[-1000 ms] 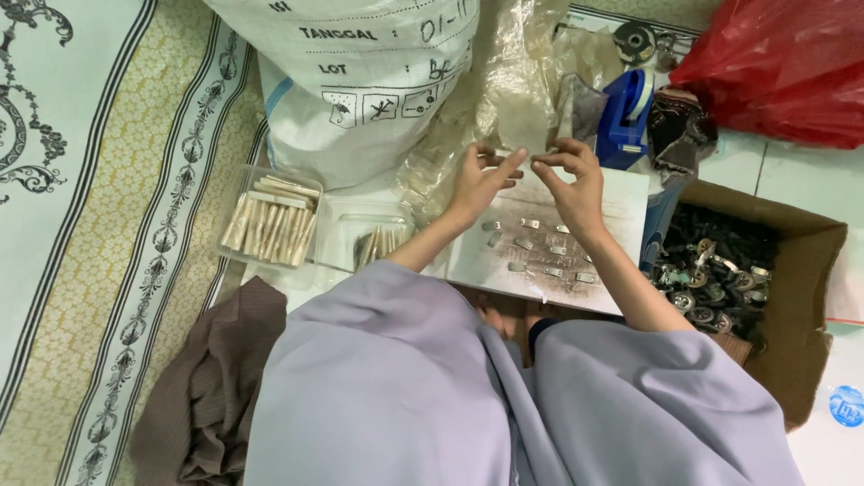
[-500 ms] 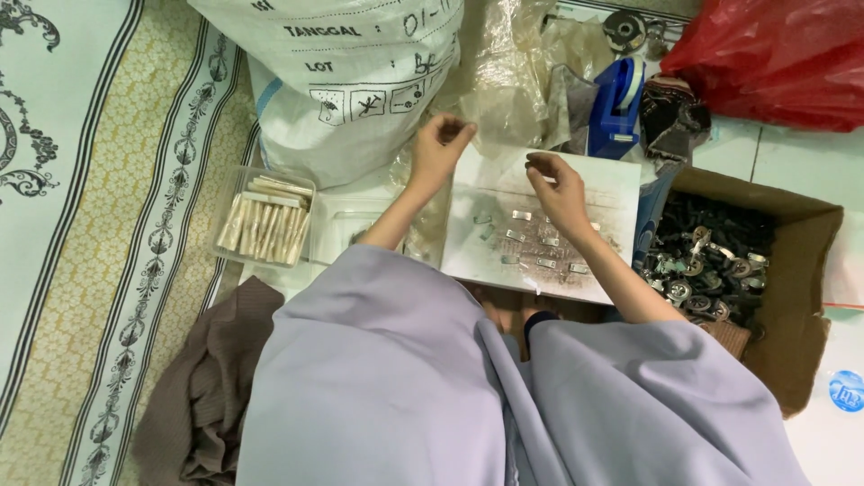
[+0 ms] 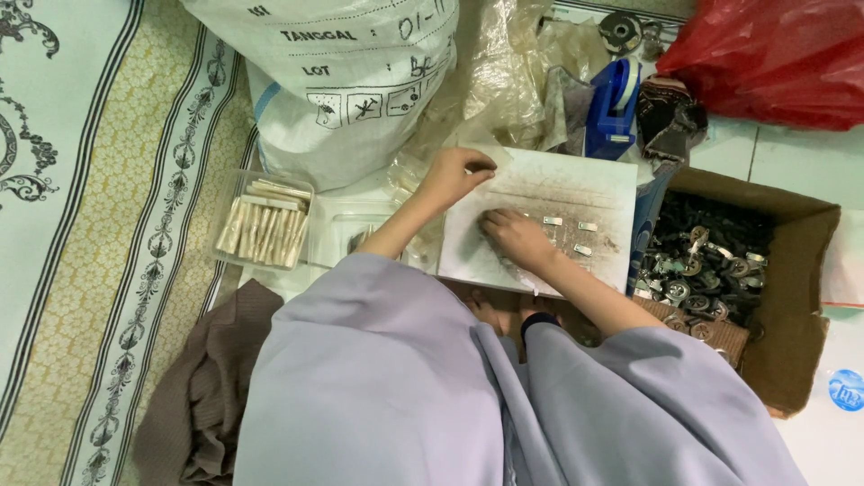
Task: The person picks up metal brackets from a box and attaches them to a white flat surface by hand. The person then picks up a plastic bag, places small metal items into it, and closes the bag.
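The left hand point(image 3: 454, 173) was curled at the far left edge of the white board point(image 3: 576, 184), its grasp unclear. The right hand point(image 3: 515, 236) lay flat, fingers spread loose, with small metal clips point(image 3: 565, 236) just right of its fingertips.

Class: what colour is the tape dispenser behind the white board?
Blue tape dispenser, clearest in the head view.

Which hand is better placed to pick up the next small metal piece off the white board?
Probably the right hand: it lies flat on the scuffed white board, beside the small flat metal pieces. The left hand is curled at the board's far left edge, farther from them.
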